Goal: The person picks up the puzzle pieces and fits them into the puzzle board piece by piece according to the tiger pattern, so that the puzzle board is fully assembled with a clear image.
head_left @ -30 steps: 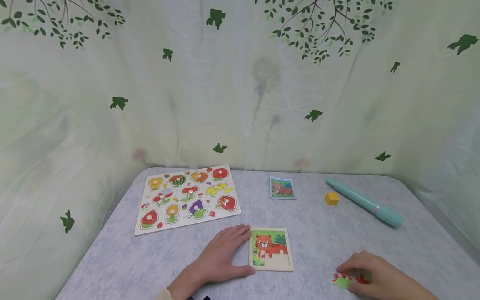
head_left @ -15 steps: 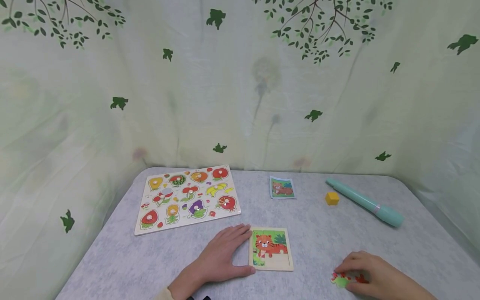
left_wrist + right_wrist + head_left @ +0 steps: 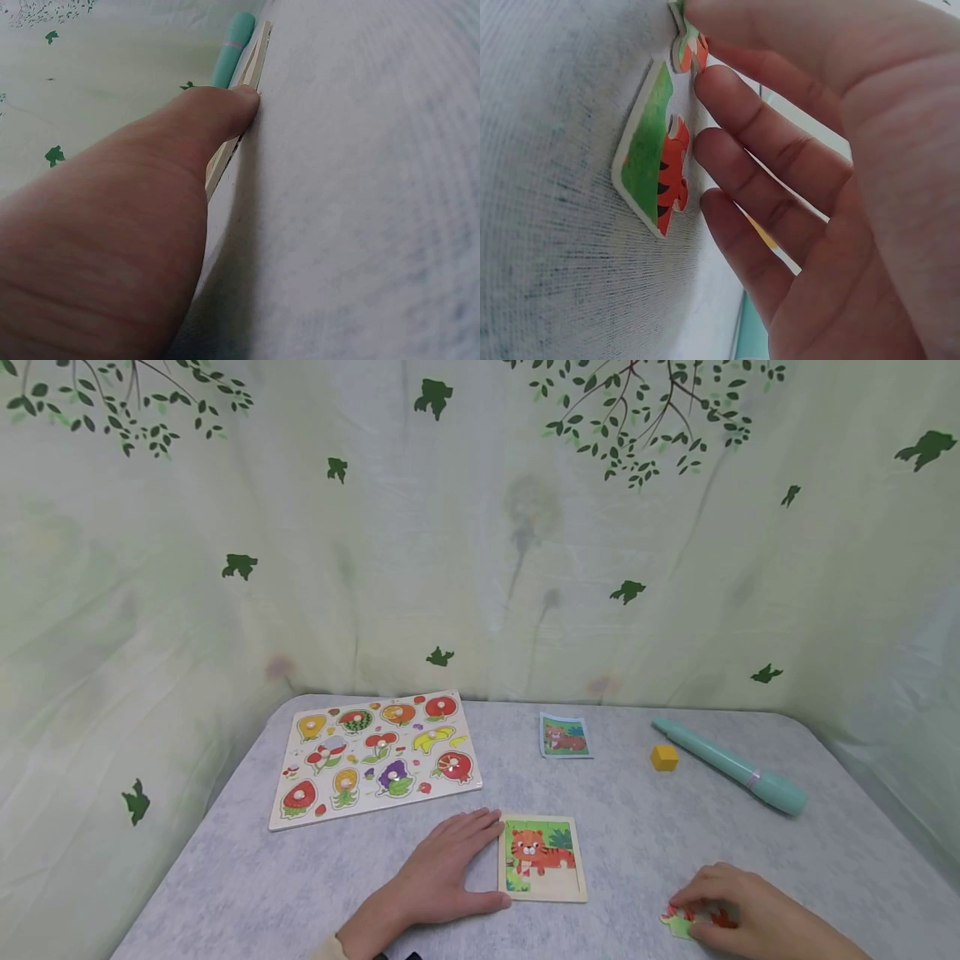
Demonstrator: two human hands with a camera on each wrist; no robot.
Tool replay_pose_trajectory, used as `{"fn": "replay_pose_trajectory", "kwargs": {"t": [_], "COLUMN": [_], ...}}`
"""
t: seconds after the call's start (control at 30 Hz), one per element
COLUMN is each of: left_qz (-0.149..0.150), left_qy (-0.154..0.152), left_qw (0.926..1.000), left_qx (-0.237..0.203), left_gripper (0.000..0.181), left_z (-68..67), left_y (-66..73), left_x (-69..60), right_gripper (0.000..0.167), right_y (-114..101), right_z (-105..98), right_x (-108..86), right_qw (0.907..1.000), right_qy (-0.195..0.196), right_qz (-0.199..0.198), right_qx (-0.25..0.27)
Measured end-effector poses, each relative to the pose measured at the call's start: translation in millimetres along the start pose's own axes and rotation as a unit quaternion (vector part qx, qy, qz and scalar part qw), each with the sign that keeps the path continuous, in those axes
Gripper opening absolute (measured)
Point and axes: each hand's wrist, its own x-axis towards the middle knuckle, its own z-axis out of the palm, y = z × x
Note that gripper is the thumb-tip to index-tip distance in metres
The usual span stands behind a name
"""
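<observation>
A small wooden jigsaw tray (image 3: 554,898) with a tiger picture lies at the middle front. Bare wood shows at its lower right. My left hand (image 3: 448,875) lies along the tray's left side, fingers extended, fingertips and thumb touching its edge. At the front right, my right hand (image 3: 738,906) pinches a green and orange puzzle piece (image 3: 677,926) between thumb and forefinger, at table level. In the right wrist view, a second puzzle piece (image 3: 646,142), green with striped orange, lies flat beneath the other fingers. My thumb partly hides the pinched piece (image 3: 684,49).
A fruit peg puzzle board (image 3: 408,746) sits at the back left. Behind the tray lies a small picture card (image 3: 566,737). A yellow cube (image 3: 663,757) and a teal marker-shaped tube (image 3: 727,764) are at the back right. Printed fabric hangs behind the table.
The puzzle piece at my right fingertips has shifted slightly left, and my thumb has moved left with it. My left hand and the tray stay still.
</observation>
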Motion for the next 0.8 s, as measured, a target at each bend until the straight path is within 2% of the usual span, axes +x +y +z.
{"fn": "replay_pose_trajectory", "kwargs": {"t": [0.13, 0.2, 0.33, 0.8], "left_qz": [0.001, 0.003, 0.004, 0.002], "left_qy": [0.0, 0.001, 0.002, 0.002], "left_qw": [1.0, 1.0, 1.0, 1.0], "left_qx": [-0.002, -0.001, -0.001, -0.005], "left_gripper": [0.091, 0.091, 0.091, 0.092], "left_z": [-0.1, -0.1, 0.0, -1.0], "left_y": [0.0, 0.1, 0.1, 0.8], "left_x": [0.0, 0.2, 0.2, -0.3], "right_gripper": [0.024, 0.025, 0.023, 0.025], "right_y": [-2.6, -1.9, -0.8, -6.7], "right_z": [-0.7, -0.7, -0.6, 0.2], "right_x": [0.0, 0.0, 1.0, 2.8], "right_qw": [0.9987, 0.9987, 0.9996, 0.9996], "right_qy": [-0.018, -0.021, -0.02, -0.015], "right_qz": [0.047, 0.047, 0.021, 0.025], "right_qx": [0.007, 0.004, -0.004, 0.005]}}
